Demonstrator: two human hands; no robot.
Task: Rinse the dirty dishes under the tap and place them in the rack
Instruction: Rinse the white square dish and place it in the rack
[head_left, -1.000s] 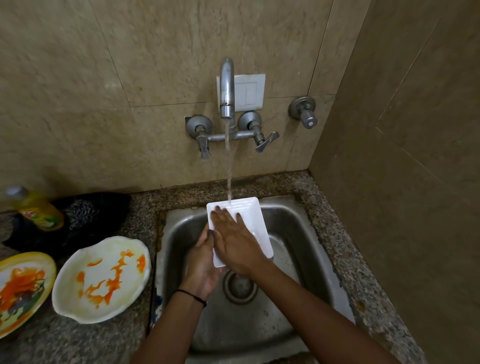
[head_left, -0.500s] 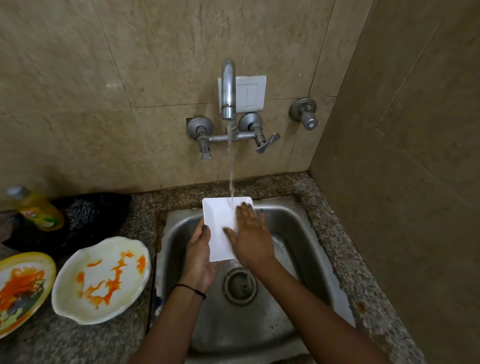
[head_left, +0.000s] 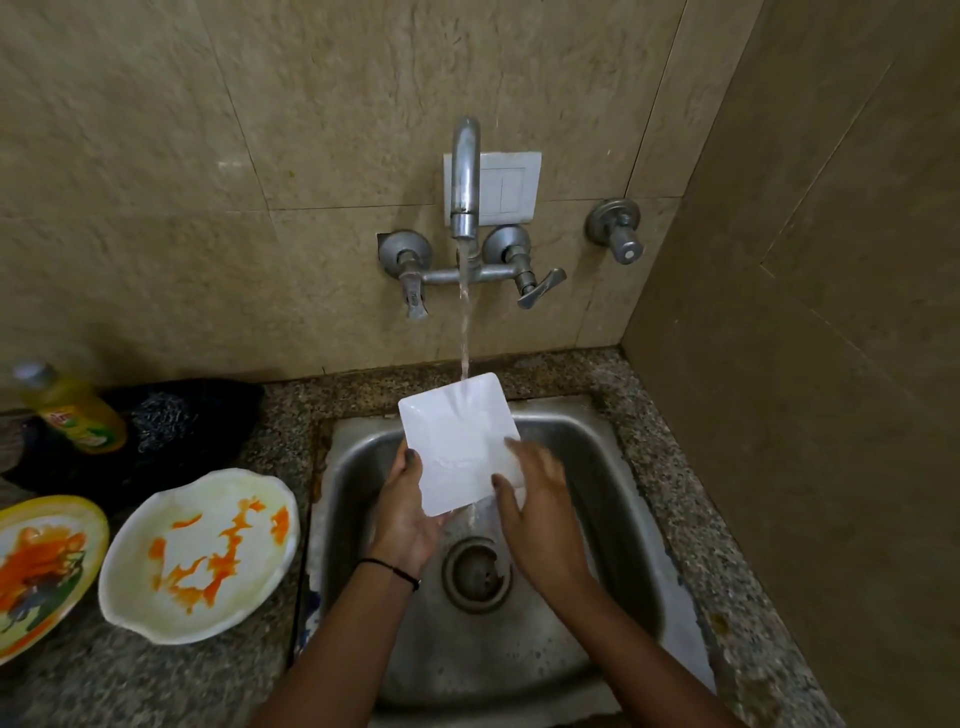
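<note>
Inspection from the head view.

**Task item.** The square white plate (head_left: 460, 441) is held over the back half of the sink (head_left: 602, 467), tilted with its far edge raised toward the back rim. The water stream (head_left: 464, 322) from the tap spout (head_left: 464, 176) strikes that far edge, sheets across the face, and runs off the near corner toward the drain (head_left: 475, 574).

**Hands.**
- My left hand (head_left: 408, 512) grips the plate's left edge, thumb on the face and palm beneath.
- My right hand (head_left: 537, 512) is curled round the lower right edge with the thumb on the face. Its fingertips are blurred, so I cannot tell exactly how they lie.
- A black band (head_left: 389, 566) sits on the left wrist.

**Edges and room.**
- The basin is open around and below the plate, and its front half holds only my forearms.
- The side wall (head_left: 805, 364) stands close along the right edge of the counter (head_left: 701, 493), leaving a narrow granite strip there.
- The tap handles sit above the back rim, well apart from the plate.
- A separate wall valve (head_left: 615, 234) is toward the back right corner.
- A white switch plate (head_left: 511, 187) is behind the spout.

**Containers on the left counter.**
- A white bowl (head_left: 200, 556) smeared with orange residue sits just beside the sink's left rim.
- A yellow-rimmed plate (head_left: 44, 566) with orange residue sits at the left edge, touching or nearly touching the bowl.
- Behind them, near the back wall, a yellow soap bottle (head_left: 72, 410) leans beside a steel scrubber (head_left: 161, 421) on something black.
</note>
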